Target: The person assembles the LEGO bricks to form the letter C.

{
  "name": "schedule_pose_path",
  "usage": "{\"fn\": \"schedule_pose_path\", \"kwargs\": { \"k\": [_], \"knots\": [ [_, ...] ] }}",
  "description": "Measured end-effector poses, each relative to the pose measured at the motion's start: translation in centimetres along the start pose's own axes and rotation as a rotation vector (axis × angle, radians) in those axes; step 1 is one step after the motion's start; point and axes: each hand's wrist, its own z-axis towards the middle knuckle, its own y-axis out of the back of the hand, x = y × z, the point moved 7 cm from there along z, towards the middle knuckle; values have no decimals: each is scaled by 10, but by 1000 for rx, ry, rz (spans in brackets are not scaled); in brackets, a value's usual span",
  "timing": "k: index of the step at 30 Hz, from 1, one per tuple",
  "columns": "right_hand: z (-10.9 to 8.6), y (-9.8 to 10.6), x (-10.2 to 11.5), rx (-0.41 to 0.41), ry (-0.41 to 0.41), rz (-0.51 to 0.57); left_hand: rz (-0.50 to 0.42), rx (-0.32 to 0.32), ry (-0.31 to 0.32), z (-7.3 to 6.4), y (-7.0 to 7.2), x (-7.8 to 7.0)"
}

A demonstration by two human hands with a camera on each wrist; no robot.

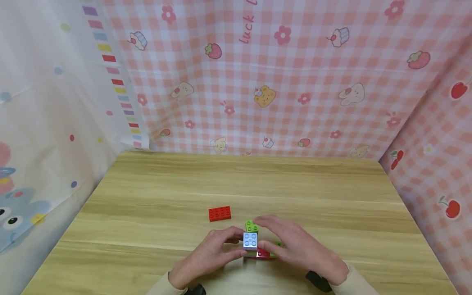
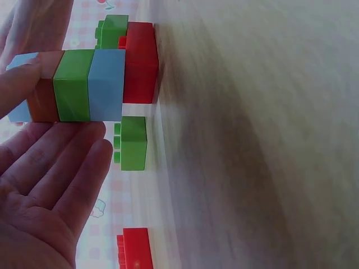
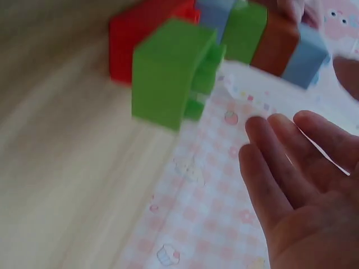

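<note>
Brick stack & both hands, head view w/ L. & R. wrist views. The stack (image 2: 84, 84) stands upright on the worktop (image 1: 166, 184), near the person's edge, btwn the hands. Order, bottom to top: red base brick (image 2: 141, 70); lower lt.-blue brick (image 2: 107, 84); mid green brick (image 2: 73, 84); orange-brown brick (image 2: 46, 106); top lt.-blue brick (image 1: 250, 241), four studs facing up.

L. hand (image 1: 212, 250): clamped on upper stack, thumb across the orange-brown & top lt.-blue bricks, fingers along the far side, fairly straight. R. hand (image 1: 291, 241): fingers extended & spread from thumb, clear of the stack in R. wrist view; in head view the thumb lies just beside the top brick, contact unclear.

Small green brick (image 2: 116, 29) appears seated on the red base, R. of the column, partly hidden by R. thumb in head view. Loose green brick (image 2: 133, 143) on worktop, studs up, just beyond the stack; whether it touches the base can't be told. Loose red brick (image 1: 219, 213), 2 rows of studs up, lies farther back & to the L., apart from the rest.

Bkgd.: pink-check curtain (image 1: 295, 73) w/ cupcakes, strawberries etc.; white curtain (image 1: 44, 102) at L.
</note>
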Motion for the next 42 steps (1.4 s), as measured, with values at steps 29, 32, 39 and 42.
{"fn": "schedule_pose_path", "kwargs": {
  "k": [29,32,39,42],
  "knots": [
    [120,-10,-31,209,80,-119,45,-114,-85,1,11,-13],
    [133,-19,-30,245,112,-147,70,-154,-198,2,12,-21],
    [152,-40,-24,325,139,-132,134,-178,-326,3,10,-32],
    [156,-48,-19,349,161,-128,146,-168,-314,3,10,-33]
  ]
}}
